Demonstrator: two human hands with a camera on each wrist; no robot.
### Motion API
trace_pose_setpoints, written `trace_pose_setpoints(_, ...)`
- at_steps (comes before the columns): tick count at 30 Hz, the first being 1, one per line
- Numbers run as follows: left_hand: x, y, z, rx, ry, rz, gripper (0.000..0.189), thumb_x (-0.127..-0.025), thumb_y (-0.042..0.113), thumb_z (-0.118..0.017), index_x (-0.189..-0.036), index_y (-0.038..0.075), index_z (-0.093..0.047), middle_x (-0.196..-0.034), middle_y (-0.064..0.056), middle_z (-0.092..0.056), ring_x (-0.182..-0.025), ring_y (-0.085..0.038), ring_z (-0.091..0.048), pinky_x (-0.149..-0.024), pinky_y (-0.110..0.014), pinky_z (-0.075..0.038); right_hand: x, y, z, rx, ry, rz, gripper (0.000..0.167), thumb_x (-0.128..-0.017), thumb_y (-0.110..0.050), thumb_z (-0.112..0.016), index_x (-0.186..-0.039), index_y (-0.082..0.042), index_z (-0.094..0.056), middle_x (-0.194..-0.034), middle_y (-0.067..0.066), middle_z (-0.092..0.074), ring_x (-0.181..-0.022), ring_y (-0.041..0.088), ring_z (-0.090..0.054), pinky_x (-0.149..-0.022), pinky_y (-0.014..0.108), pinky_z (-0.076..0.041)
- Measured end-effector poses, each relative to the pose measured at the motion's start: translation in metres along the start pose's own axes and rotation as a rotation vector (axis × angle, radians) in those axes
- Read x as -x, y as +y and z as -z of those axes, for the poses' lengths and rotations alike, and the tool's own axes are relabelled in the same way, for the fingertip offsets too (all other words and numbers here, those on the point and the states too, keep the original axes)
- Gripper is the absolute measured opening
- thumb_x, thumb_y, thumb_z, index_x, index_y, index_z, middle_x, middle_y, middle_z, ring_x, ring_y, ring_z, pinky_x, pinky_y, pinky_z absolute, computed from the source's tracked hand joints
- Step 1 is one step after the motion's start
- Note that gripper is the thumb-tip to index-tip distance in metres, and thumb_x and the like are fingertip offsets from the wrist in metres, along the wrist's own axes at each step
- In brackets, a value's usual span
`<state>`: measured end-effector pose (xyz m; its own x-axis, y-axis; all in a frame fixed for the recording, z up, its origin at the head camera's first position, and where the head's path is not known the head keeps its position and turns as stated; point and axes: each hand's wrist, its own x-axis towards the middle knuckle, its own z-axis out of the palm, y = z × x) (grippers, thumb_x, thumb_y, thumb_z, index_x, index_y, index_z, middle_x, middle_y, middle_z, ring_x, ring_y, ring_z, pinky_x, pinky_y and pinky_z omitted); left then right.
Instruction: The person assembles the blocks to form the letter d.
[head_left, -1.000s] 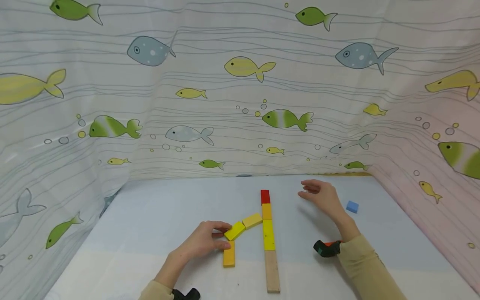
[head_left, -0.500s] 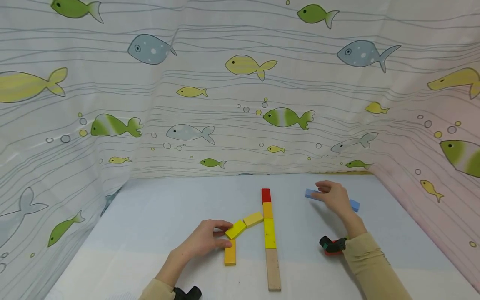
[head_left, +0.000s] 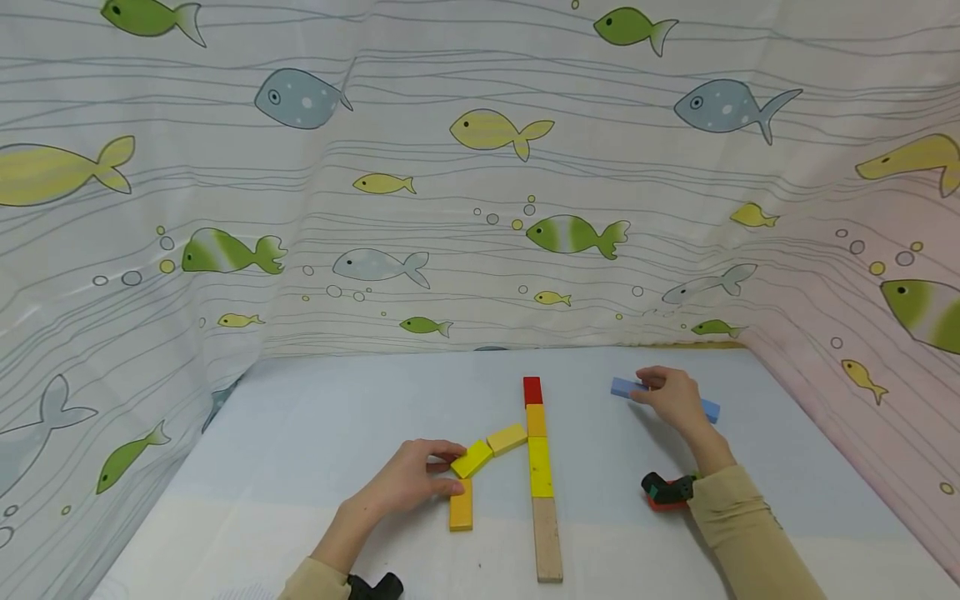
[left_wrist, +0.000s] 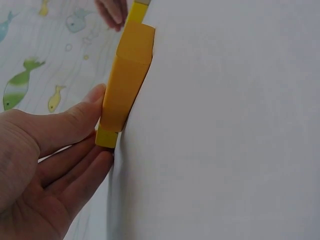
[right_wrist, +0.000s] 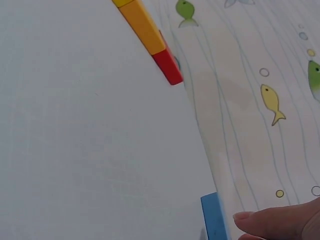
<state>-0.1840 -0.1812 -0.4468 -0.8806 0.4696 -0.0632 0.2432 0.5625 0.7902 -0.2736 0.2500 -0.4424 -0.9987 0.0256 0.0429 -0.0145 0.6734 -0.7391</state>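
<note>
My left hand point(head_left: 412, 479) rests at two blocks. Its thumb touches an orange block point(left_wrist: 122, 90), and its fingers are against a slanted yellow block point(head_left: 472, 459). A pale yellow block point(head_left: 507, 439) leads on to a straight column, made of a red block point(head_left: 532, 391), an orange-yellow block point(head_left: 536, 421), a yellow stretch point(head_left: 540, 467) and a plain wood block point(head_left: 547, 540). My right hand point(head_left: 671, 402) hovers over blue blockwork point(head_left: 626, 387), hiding its middle, so I cannot tell whether it is one piece. In the right wrist view the thumb stands apart from the blue block point(right_wrist: 216, 217).
Something red point(head_left: 667, 505) lies mostly hidden behind the right wrist camera point(head_left: 667, 487). A white tabletop point(head_left: 360, 392) spreads under everything, and a fish-patterned curtain point(head_left: 420, 208) surrounds it at the back and sides.
My right hand has moved a little right, uncovering the left end of the blue blockwork, then sunk slightly. The left hand and its blocks stay in place.
</note>
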Motion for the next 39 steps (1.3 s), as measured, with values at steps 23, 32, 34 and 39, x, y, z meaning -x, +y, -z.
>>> trace_pose_setpoints(23, 0.001, 0.001, 0.001, 0.009, -0.002, -0.007, 0.053, -0.083, 0.021, -0.082, -0.129, 0.0, -0.063, -0.13, -0.014, -0.065, -0.118, -0.029, -0.063, -0.097, -0.034, -0.055, 0.004, -0.006, -0.001, 0.011, -0.013, -0.032, 0.044, -0.089, -0.017, -0.074, -0.126, 0.004, -0.063, -0.12, 0.027, -0.067, -0.112, 0.041, -0.063, -0.088, 0.049, -0.053)
trace_pose_setpoints(32, 0.001, 0.003, 0.001, 0.002, -0.001, -0.002, 0.053, -0.083, 0.022, -0.082, -0.128, 0.001, -0.064, -0.129, -0.013, -0.065, -0.118, -0.029, -0.063, -0.097, -0.036, -0.055, 0.002, -0.004, -0.006, 0.017, -0.057, -0.036, 0.048, -0.088, -0.02, -0.075, -0.128, 0.002, -0.063, -0.129, 0.025, -0.064, -0.118, 0.043, -0.059, -0.095, 0.053, -0.05)
trace_pose_setpoints(34, 0.001, 0.003, 0.002, 0.002, -0.001, 0.001, 0.053, -0.083, 0.022, -0.082, -0.128, 0.001, -0.064, -0.129, -0.013, -0.065, -0.117, -0.029, -0.063, -0.097, -0.036, -0.055, 0.001, -0.004, -0.007, 0.018, -0.075, -0.03, 0.051, -0.087, -0.021, -0.076, -0.13, 0.002, -0.062, -0.132, 0.025, -0.062, -0.12, 0.042, -0.058, -0.096, 0.054, -0.05)
trace_pose_setpoints(39, 0.001, 0.004, 0.002, 0.005, -0.001, 0.009, 0.053, -0.083, 0.022, -0.082, -0.128, 0.002, -0.064, -0.13, -0.013, -0.065, -0.117, -0.029, -0.064, -0.097, -0.036, -0.055, 0.001, -0.005, -0.01, 0.025, -0.11, -0.002, 0.057, -0.085, -0.023, -0.079, -0.134, -0.001, -0.061, -0.135, 0.023, -0.061, -0.111, 0.036, -0.062, -0.087, 0.046, -0.053)
